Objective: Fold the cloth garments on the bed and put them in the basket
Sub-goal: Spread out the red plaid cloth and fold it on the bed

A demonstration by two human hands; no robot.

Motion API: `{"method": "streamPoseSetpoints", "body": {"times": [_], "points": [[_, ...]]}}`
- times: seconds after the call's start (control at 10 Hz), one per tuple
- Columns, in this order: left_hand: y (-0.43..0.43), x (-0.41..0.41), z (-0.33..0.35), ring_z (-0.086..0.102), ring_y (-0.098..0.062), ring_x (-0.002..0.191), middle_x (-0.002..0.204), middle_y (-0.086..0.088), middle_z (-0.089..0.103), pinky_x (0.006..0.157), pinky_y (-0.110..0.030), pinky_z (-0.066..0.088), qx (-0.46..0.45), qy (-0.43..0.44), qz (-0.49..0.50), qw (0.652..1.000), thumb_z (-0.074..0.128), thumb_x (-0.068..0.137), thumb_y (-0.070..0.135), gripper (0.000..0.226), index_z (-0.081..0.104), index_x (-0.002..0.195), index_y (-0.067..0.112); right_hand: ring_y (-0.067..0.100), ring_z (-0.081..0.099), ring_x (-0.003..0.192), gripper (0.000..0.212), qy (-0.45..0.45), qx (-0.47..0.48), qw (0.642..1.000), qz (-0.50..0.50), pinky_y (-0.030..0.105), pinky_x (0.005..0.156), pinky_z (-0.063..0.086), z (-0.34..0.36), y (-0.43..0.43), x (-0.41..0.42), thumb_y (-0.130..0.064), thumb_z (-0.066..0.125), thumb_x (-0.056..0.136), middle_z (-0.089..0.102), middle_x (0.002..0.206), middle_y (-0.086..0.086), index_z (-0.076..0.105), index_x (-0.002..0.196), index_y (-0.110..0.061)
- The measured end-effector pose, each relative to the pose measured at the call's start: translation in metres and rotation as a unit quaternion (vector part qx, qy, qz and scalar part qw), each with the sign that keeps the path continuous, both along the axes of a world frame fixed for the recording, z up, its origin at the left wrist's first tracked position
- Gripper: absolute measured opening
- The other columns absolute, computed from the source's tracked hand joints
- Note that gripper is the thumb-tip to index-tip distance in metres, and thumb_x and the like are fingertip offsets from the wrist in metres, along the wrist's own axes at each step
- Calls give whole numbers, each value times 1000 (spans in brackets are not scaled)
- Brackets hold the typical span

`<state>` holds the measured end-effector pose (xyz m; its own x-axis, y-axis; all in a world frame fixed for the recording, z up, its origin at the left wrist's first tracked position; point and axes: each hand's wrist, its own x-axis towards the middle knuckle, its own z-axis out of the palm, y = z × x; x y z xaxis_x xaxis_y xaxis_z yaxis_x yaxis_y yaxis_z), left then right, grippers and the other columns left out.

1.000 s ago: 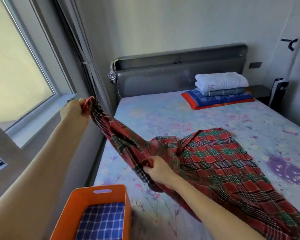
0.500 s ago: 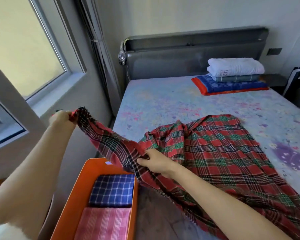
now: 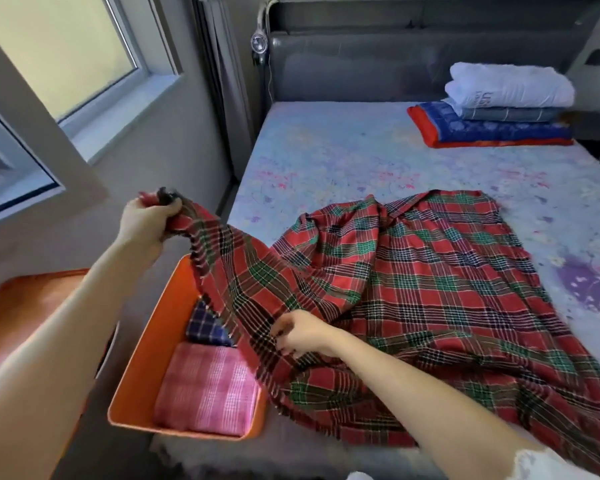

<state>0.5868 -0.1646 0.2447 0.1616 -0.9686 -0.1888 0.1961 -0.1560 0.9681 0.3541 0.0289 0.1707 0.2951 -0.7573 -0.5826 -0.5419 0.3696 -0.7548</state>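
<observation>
1. Folding step in hand, judged early: red tartan cloth (image 3: 430,289) mostly spread across the floral bed sheet (image 3: 343,150), rumpled in the middle, no clean fold made yet.
2. Left hand (image 3: 146,225) raised over the bed's near-left edge, fingers curled tight round a bunched corner of the tartan cloth; fringed edge hanging from the fist down toward the orange basket (image 3: 142,358).
3. Right hand (image 3: 300,332) lower, fingertips pinching the same fringed edge further along; wrist lying on the cloth.
4. Stretch of cloth between the two hands slack and twisted, draped over the basket's far corner.
5. Basket at the bed's near-left corner, already holding a folded pink checked cloth (image 3: 208,386) and, behind it, a folded navy checked cloth (image 3: 205,325), partly hidden by the tartan.
6. Next move, as a guess: edge pulled taut between the hands, then carried across onto the far side of the cloth for a first half-fold.
7. Open room: wide bare sheet beyond and right of the tartan. Stack of folded bedding (image 3: 499,105) by the grey headboard (image 3: 395,64), well apart.
8. Tight side: wall and window (image 3: 66,46) close on the left; hanging fringe likely to snag the basket rim.
</observation>
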Motion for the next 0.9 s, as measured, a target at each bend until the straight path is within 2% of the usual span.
{"method": "streamPoseSetpoints", "body": {"times": [0.1, 0.2, 0.3, 0.4, 0.5, 0.6, 0.7, 0.8, 0.9], "points": [[95, -81, 72, 63, -12, 68, 79, -2, 63, 55, -21, 56, -57, -101, -47, 992, 62, 87, 1, 16, 58, 80, 15, 22, 63, 83, 25, -28, 7, 997, -78, 30, 70, 54, -6, 8, -34, 0, 50, 88, 63, 91, 10, 61, 108, -10], [104, -124, 77, 63, -12, 70, 81, -2, 61, 56, -21, 56, -74, -104, -86, 988, 59, 88, -2, 21, 56, 80, 18, 22, 61, 78, 20, -20, 16, 985, -168, 31, 66, 51, -16, 24, -82, -1, 46, 91, 61, 88, 11, 61, 99, -12], [115, -174, 79, 61, -11, 68, 78, 0, 59, 62, -25, 56, -92, -132, -119, 980, 60, 88, 0, 24, 53, 78, 21, 18, 61, 72, 16, 0, 41, 950, -311, 30, 67, 55, -35, 58, -147, -13, 49, 96, 62, 88, 9, 59, 108, -8], [121, -224, 63, 58, -13, 71, 77, 3, 56, 68, -29, 54, -100, -192, -163, 963, 61, 88, 3, 26, 51, 76, 24, 24, 64, 82, 24, 25, 90, 891, -445, 31, 63, 55, -56, 103, -216, -12, 50, 97, 64, 99, 17, 54, 118, -2], [131, -273, 36, 61, -25, 78, 77, -3, 60, 75, -38, 52, -102, -266, -220, 933, 65, 86, 8, 15, 56, 78, 17, 27, 63, 75, 23, 43, 164, 803, -572, 30, 51, 52, -83, 152, -272, -4, 49, 96, 64, 90, 20, 55, 114, 7], [157, -336, 5, 58, -23, 83, 88, -8, 60, 75, -34, 45, -100, -304, -275, 907, 64, 87, 11, 10, 61, 97, 7, 25, 57, 58, 20, 49, 198, 742, -639, 27, 41, 50, -115, 208, -314, -1, 52, 92, 57, 69, 16, 57, 105, 12], [180, -397, -21, 58, -22, 81, 88, -5, 61, 75, -33, 45, -87, -325, -310, 889, 60, 91, 15, 8, 60, 97, 11, 23, 59, 58, 12, 66, 210, 724, -654, 32, 53, 54, -142, 252, -342, -2, 55, 88, 60, 68, 12, 59, 77, -3], [189, -437, -48, 56, -14, 73, 77, 3, 58, 77, -33, 44, -63, -345, -306, 885, 57, 92, 13, 2, 55, 94, 14, 21, 60, 63, 17, 45, 215, 753, -620, 29, 61, 55, -175, 269, -347, -6, 56, 86, 61, 71, 6, 59, 71, -14], [192, -461, -83, 57, -20, 82, 85, -1, 60, 77, -32, 43, -14, -339, -262, 903, 56, 93, 12, 6, 52, 96, 16, 32, 66, 79, 16, -10, 231, 727, -647, 44, 80, 56, -223, 267, -349, -17, 59, 87, 67, 77, 14, 67, 87, -3]]}}
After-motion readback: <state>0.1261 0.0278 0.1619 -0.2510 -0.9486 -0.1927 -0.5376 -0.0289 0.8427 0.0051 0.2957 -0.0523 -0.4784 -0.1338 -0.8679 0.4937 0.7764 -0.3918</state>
